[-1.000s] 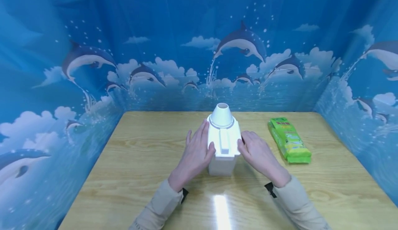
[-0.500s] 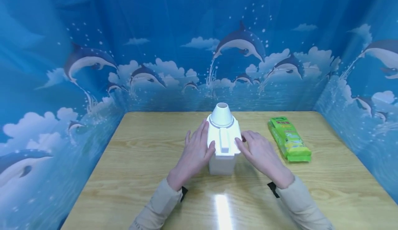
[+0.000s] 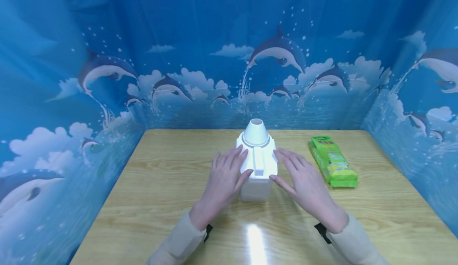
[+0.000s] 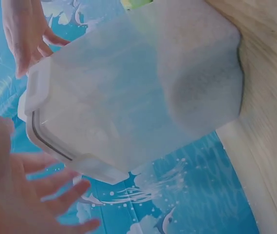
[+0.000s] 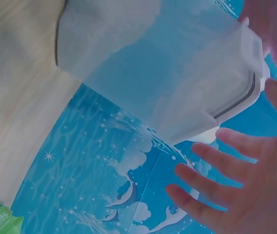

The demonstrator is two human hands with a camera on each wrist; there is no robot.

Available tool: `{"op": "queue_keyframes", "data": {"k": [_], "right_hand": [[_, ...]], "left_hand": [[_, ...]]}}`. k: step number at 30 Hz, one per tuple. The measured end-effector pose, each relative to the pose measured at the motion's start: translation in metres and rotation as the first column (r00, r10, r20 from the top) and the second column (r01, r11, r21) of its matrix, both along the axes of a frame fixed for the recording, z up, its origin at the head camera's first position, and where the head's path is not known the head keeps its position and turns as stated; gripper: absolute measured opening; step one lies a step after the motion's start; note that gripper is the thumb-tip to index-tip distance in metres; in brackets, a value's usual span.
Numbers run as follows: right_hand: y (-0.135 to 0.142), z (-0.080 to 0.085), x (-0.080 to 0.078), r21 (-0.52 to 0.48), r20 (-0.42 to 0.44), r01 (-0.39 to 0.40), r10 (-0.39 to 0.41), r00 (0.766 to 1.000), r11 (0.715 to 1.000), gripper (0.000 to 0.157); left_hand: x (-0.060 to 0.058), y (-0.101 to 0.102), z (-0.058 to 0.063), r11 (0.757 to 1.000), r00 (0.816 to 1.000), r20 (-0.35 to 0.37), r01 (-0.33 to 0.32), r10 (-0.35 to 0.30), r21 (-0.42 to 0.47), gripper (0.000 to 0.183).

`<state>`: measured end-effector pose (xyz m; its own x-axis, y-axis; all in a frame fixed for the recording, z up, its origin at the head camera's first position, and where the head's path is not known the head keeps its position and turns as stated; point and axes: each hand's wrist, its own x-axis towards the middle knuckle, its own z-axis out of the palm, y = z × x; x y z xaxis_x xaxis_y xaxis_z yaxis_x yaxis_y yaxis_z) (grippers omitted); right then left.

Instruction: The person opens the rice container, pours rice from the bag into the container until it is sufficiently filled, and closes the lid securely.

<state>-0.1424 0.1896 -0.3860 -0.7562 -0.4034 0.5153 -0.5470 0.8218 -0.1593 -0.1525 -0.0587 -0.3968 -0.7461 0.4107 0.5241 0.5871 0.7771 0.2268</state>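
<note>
A translucent storage container (image 4: 119, 87) stands on the table, its lower part filled with something pale and fine-grained. Its white lid (image 3: 247, 165) has side flaps and a cone-shaped spout (image 3: 255, 133) on top. At the lid's left edge is my left hand (image 3: 222, 181), fingers stretched out and overlapping the lid in the head view. My right hand (image 3: 307, 185) is at the opposite edge, fingers spread and nearly straight, thumb tip by the near corner. In the right wrist view, the right fingers (image 5: 235, 170) are spread beside the lid, curled around nothing.
A green printed packet (image 3: 332, 161) lies on the wooden table (image 3: 171, 177) to the right. Blue cloth with a dolphin print (image 3: 200, 38) rises behind the table and along both sides.
Both hands have shifted slightly at the lid. The right fingers have straightened and spread along its right edge, while the left fingertips have moved over its left edge. The container has stayed put.
</note>
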Motion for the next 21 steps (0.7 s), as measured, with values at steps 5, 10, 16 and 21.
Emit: {"op": "queue_keyframes", "data": {"k": [5,10,16,21], "right_hand": [[-0.002,-0.007,0.004,0.005,-0.049,-0.03,0.03,0.998,1.0,0.066],[-0.004,-0.011,0.003,0.001,-0.099,-0.025,0.025,0.995,1.0,0.071],[-0.008,-0.013,0.003,0.0,-0.131,-0.011,0.011,0.991,1.0,0.078],[-0.009,-0.013,0.004,-0.008,-0.123,-0.002,0.001,0.992,1.0,0.075]], "left_hand": [[0.008,-0.005,-0.003,0.993,0.997,0.05,0.057,-0.052,-0.106,0.069],[0.008,-0.005,-0.005,0.989,0.998,0.057,0.046,-0.038,-0.142,0.068],[0.008,-0.006,-0.005,0.991,0.998,0.052,0.052,-0.046,-0.121,0.065],[0.008,-0.006,-0.005,0.992,0.998,0.052,0.052,-0.047,-0.114,0.062]]}}
